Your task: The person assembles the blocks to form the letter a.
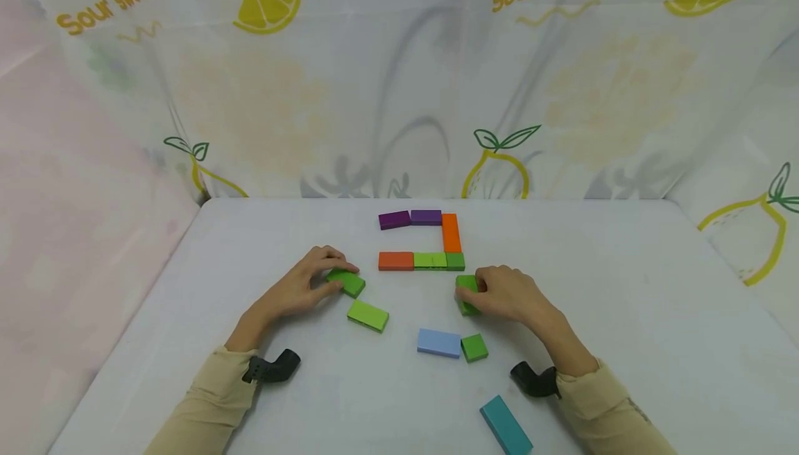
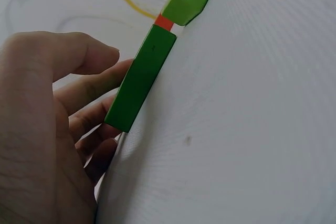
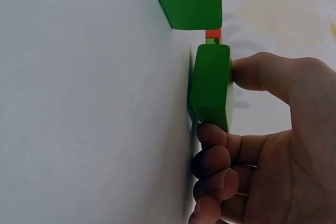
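Near the table's middle left, my left hand [image 1: 312, 278] curls its fingers round a green block [image 1: 347, 282] lying on the table. In the left wrist view the fingers [image 2: 94, 85] reach behind this block [image 2: 140, 80], and the thumb shows near its upper side. My right hand [image 1: 508, 293] pinches another green block [image 1: 467, 297] between thumb and fingers. Seen from the right wrist, this block [image 3: 211, 80] stands close to the white surface. A light green block [image 1: 368, 315] lies just in front of the left hand's block.
Behind the hands are two purple blocks [image 1: 426, 218], an upright-lying orange block [image 1: 451, 233], and a row of red-orange [image 1: 396, 261], light green [image 1: 429, 261] and small green [image 1: 455, 261] blocks. Nearer lie a light blue block [image 1: 439, 342], a small green block [image 1: 474, 348] and a teal block [image 1: 506, 425].
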A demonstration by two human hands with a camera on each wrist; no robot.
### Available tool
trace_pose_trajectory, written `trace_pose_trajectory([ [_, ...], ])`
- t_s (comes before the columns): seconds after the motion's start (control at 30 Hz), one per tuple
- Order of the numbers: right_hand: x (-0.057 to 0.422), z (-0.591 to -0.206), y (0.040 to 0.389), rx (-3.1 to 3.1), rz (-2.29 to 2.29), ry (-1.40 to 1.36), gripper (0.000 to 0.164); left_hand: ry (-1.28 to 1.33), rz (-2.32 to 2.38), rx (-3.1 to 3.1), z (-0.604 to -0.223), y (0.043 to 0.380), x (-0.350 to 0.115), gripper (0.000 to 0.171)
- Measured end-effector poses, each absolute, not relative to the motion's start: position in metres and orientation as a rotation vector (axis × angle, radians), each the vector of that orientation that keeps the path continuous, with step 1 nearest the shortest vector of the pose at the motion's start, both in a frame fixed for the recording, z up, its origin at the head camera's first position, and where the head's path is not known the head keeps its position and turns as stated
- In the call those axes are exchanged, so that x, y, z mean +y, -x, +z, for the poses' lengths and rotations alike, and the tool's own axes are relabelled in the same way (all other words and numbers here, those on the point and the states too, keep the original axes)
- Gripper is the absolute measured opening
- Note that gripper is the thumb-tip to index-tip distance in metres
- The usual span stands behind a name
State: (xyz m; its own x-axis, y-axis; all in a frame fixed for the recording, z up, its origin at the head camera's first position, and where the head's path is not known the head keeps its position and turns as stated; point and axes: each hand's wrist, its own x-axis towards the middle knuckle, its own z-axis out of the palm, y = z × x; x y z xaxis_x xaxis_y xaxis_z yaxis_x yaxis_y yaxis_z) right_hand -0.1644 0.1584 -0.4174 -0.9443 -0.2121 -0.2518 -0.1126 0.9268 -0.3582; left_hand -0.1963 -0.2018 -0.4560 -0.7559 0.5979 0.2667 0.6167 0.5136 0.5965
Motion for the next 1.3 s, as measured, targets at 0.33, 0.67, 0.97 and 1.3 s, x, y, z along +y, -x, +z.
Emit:
trace_pose_trajectory([
  [0.33,0.153,-0.417,0.174,2.793,-0.485,0.279,0.040,1.074,-1.099,-2.737,-0.457,0.201,-0.203,0.027],
  [0.67,0.148,-0.414,0.180,2.780,-0.455,0.262,0.041,1.095,-1.099,-2.709,-0.457,0.204,-0.204,0.028],
  [0.97,0.145,-0.416,0.180,2.783,-0.446,0.233,0.041,1.114,-1.092,-2.713,-0.461,0.207,-0.205,0.030],
  [1.3,0.144,-0.417,0.181,2.787,-0.442,0.204,0.042,1.133,-1.125,-2.679,-0.463,0.208,-0.204,0.031],
])
